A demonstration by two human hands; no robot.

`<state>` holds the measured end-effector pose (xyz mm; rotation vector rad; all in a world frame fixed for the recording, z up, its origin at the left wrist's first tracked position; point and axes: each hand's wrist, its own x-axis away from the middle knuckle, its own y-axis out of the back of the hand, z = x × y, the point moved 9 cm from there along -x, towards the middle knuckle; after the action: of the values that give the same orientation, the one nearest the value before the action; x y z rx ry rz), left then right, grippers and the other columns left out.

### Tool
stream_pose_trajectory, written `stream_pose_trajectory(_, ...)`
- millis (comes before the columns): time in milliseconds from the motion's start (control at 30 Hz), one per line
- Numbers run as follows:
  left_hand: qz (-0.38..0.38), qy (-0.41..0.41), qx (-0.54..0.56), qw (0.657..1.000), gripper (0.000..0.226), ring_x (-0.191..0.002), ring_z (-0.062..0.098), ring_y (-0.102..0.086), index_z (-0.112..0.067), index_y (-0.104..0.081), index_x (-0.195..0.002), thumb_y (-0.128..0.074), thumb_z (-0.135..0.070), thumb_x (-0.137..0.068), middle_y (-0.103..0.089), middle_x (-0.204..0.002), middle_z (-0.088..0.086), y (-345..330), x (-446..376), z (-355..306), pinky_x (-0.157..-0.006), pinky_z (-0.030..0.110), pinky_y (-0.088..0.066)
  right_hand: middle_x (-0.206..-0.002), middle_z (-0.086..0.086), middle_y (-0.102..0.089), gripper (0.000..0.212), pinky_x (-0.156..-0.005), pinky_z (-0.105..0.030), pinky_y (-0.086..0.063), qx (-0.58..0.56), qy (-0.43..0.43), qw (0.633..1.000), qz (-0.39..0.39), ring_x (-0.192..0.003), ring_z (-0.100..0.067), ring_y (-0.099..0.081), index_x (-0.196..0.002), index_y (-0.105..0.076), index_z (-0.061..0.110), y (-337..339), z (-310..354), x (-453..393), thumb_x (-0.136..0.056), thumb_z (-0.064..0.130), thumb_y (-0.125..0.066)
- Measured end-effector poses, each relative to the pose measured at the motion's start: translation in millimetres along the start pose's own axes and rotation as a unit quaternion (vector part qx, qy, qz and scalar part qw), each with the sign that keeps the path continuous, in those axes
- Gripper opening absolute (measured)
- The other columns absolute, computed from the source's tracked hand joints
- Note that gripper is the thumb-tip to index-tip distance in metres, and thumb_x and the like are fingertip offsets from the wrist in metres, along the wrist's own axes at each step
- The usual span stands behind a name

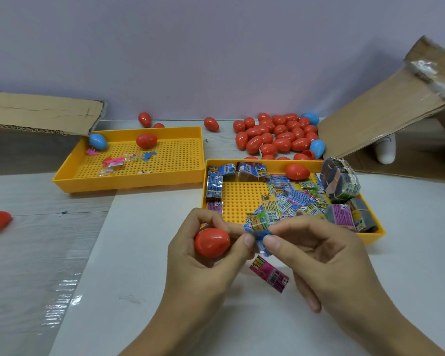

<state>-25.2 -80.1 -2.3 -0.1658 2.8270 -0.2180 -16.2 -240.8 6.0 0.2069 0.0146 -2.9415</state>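
As left hand (pixel 203 263) grips the red egg (pixel 212 242), right hand (pixel 321 255) pinches blue wrapper (pixel 262 241).

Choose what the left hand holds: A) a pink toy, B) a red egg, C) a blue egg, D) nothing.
B: the left hand is curled round a red egg, while the right hand pinches a blue leaflet beside it.
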Motion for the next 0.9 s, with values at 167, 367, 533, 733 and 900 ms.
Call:
stream_pose_trajectory(167,-0.014,-0.018,-0.021,1.000,0.028,-0.069,0.015,-0.071,-0.030,-0.058,-0.076,-0.081,-0.014,-0.075,-0.072,-0.076,0.005,1.4,0.4,-4.2,-0.063,0.020,-0.057,-0.076,-0.006,-0.075,0.010,-0.035,-0.011,-0.031,0.005,-0.036,0.999,0.001,-0.021,-0.012,-0.035,-0.082,-0.073,0.020,1.0,-5.2,0.5,-0.075,0.025,-0.077)
stream_pose_trajectory(367,0.042,0.008,0.044,0.998,0.020,-0.091,0.027,-0.073,-0.019,-0.052,-0.083,-0.070,-0.018,-0.076,-0.075,-0.098,0.012,-7.2,-0.5,0.0,-0.074,0.029,-0.059,-0.054,-0.008,-0.055,0.008,-0.037,-0.018,-0.012,-0.134,-0.259,0.952,0.090,-0.029,-0.008,-0.031,-0.070,-0.071,0.015,-12.6,-34.4,4.9,-0.072,0.019,-0.076)
stream_pose_trajectory(533,0.083,0.010,0.023,0.996,0.023,-0.094,0.026,-0.074,-0.020,-0.050,-0.083,-0.072,-0.017,-0.078,-0.077,-0.099,0.009,-16.1,1.3,-0.2,-0.078,0.033,-0.059,-0.052,0.001,-0.043,0.011,-0.037,-0.021,-0.016,-0.261,-0.333,0.887,0.186,-0.032,-0.006,-0.030,-0.072,-0.073,0.013,-31.1,-39.4,14.0,-0.075,0.022,-0.068)
stream_pose_trajectory(733,0.072,-0.004,0.012,0.997,0.029,-0.079,0.018,-0.074,-0.017,-0.051,-0.083,-0.078,-0.013,-0.074,-0.075,-0.089,0.008,-14.0,0.3,-2.7,-0.071,0.022,-0.056,-0.049,0.001,-0.043,0.028,-0.034,-0.020,-0.023,-0.366,-0.400,0.812,0.217,-0.030,-0.006,-0.034,-0.094,-0.073,0.010,-38.5,-46.8,22.2,-0.069,0.020,-0.082)
stream_pose_trajectory(900,0.037,-0.011,-0.001,0.999,0.027,-0.072,0.016,-0.069,-0.020,-0.053,-0.079,-0.079,-0.017,-0.071,-0.071,-0.080,0.006,-6.9,-0.3,-2.5,-0.067,0.021,-0.056,-0.049,-0.007,-0.047,0.029,-0.030,-0.016,-0.021,-0.156,-0.326,0.925,0.117,-0.029,-0.010,-0.033,-0.075,-0.071,0.018,-18.1,-49.2,10.8,-0.072,0.046,-0.078)
